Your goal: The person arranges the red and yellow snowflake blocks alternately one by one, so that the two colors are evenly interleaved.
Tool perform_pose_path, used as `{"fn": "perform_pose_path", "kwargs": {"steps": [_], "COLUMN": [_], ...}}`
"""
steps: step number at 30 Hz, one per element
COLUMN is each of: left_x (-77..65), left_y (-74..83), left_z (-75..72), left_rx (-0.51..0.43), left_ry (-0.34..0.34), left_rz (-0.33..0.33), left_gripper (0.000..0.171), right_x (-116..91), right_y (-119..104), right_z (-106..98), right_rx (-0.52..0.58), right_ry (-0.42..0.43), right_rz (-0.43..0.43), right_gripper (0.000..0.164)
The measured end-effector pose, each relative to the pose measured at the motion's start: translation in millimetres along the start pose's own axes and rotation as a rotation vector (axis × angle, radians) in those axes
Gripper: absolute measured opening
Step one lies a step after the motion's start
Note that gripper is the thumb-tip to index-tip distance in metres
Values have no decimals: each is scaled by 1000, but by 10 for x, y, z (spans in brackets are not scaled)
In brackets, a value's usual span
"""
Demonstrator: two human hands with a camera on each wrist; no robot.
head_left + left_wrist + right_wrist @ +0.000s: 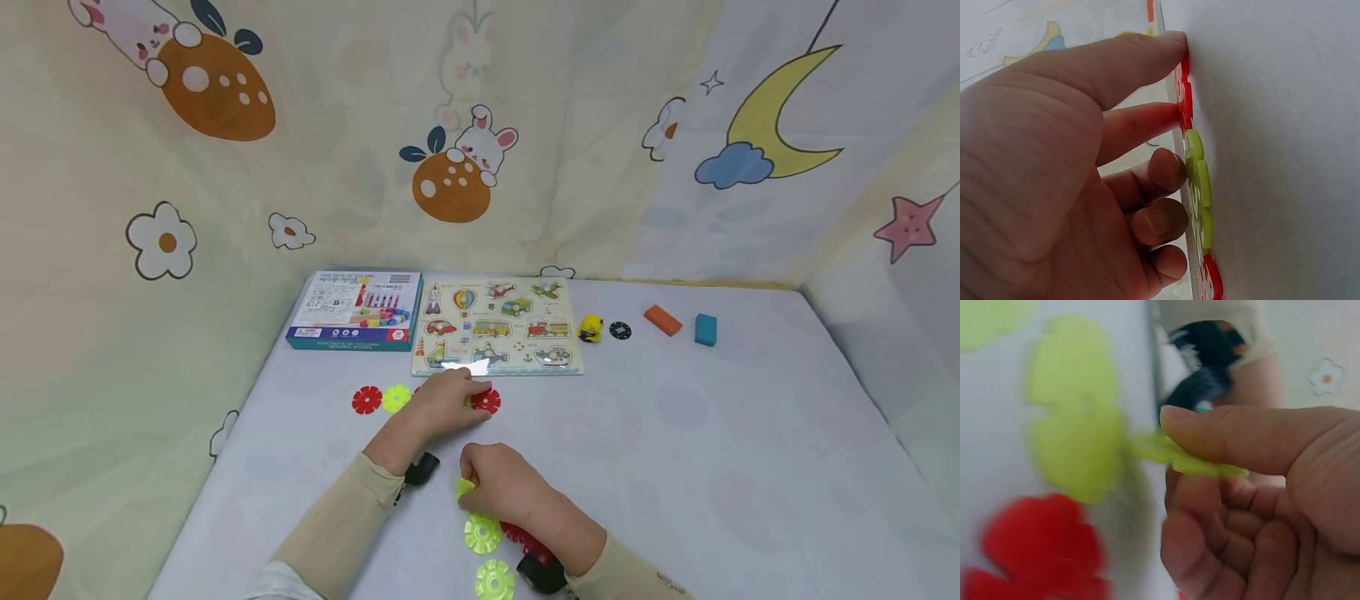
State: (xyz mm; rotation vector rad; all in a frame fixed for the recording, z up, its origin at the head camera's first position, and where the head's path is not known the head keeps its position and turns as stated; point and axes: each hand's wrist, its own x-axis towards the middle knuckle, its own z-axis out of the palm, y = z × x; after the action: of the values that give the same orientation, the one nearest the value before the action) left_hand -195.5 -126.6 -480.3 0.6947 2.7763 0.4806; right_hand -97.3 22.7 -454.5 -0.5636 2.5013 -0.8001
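Note:
My left hand (pixel 444 402) is over a row of flower-shaped plastic discs, its thumb and index finger at the edges of the red disc (pixel 487 402) at the right end. A yellow-green disc (pixel 1199 187) lies beside it, under the curled other fingers. Further left in the row are a yellow-green disc (pixel 396 398) and a red disc (pixel 367 400). Nearer the front, my right hand (pixel 513 487) pinches a yellow-green disc (pixel 1191 464) between thumb and fingers, raised off the table. Below that hand lie loose yellow-green discs (pixel 482 533) and red discs (pixel 537 550), partly hidden by the wrist.
Behind the row lies a vehicle picture board (pixel 498 329), with a boxed set (pixel 356 310) to its left. To the right are a yellow duck (pixel 591 327), a black round piece (pixel 620 331), an orange block (pixel 663 320) and a blue block (pixel 706 329). Printed cloth surrounds the white table (pixel 712 467).

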Motion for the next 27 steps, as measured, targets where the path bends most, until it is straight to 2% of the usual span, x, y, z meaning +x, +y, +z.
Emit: {"fn": "perform_pose_path", "kwargs": {"steps": [5,8,12,17,22,27], "left_x": [-11,-17,-13,5,16,13], "left_y": [-12,-19,-29,-23,-25,-18], "left_z": [-16,-15,11,67,92,59], "left_rx": [-10,-24,-18,9,28,29], "left_ry": [-18,-14,17,19,18,21], "left_rz": [-30,-34,0,28,27,13], "left_gripper": [56,52,42,52,56,55], "right_x": [5,21,59,173,282,341], "right_y": [-89,-83,71,392,634,737], "right_z": [-338,-555,-720,-740,-696,-662], "right_rx": [19,41,122,135,120,124], "right_ry": [1,40,115,214,241,245], "right_rz": [-83,-108,-94,22,141,165], "right_gripper": [27,36,47,49,48,51]}}
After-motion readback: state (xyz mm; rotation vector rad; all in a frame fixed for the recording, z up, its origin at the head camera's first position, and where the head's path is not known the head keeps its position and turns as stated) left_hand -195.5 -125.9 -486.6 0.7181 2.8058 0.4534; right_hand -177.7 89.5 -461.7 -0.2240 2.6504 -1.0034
